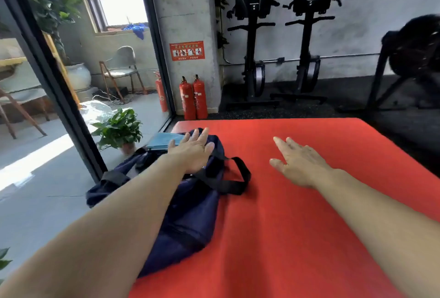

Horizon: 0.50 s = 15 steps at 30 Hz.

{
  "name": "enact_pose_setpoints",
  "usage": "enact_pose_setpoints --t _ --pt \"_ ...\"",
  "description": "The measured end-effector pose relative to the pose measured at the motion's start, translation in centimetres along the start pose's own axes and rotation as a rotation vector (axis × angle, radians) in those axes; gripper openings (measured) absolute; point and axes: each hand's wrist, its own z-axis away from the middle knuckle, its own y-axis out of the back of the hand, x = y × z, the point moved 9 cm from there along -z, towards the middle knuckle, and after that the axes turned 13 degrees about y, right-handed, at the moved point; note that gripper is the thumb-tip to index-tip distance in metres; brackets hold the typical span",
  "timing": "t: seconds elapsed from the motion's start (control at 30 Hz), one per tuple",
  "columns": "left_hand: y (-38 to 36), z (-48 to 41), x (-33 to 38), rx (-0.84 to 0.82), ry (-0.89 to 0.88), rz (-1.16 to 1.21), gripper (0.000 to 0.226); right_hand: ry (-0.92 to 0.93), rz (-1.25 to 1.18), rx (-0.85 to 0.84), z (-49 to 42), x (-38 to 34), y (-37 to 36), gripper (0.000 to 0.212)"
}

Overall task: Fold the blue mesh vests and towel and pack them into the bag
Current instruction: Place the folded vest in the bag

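A dark navy bag (190,207) with black straps (238,178) lies along the left edge of the red mat (309,214). My left hand (192,152) lies flat on the bag's far end, fingers straight. Just beyond its fingers a folded light blue cloth (162,143) sits at the bag's far end, partly hidden by the hand. My right hand (297,162) hovers over or rests on the bare mat to the right of the bag, fingers spread and holding nothing. No blue mesh vests show on the mat.
A potted plant (119,128) stands on the floor beyond the bag, by a glass wall (59,88). Two red fire extinguishers (194,97) stand at a concrete pillar behind the mat. Black exercise machines (281,36) line the back wall.
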Motion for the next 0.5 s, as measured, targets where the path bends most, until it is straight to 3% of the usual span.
enact_pose_setpoints --t 0.27,0.5 --pt "-6.8 12.1 22.3 -0.166 -0.348 0.038 0.058 -0.334 0.042 0.030 19.1 13.5 1.5 0.068" --pt "-13.6 24.5 35.9 -0.274 -0.565 0.014 0.058 -0.585 -0.033 0.062 34.9 22.7 -0.1 0.066"
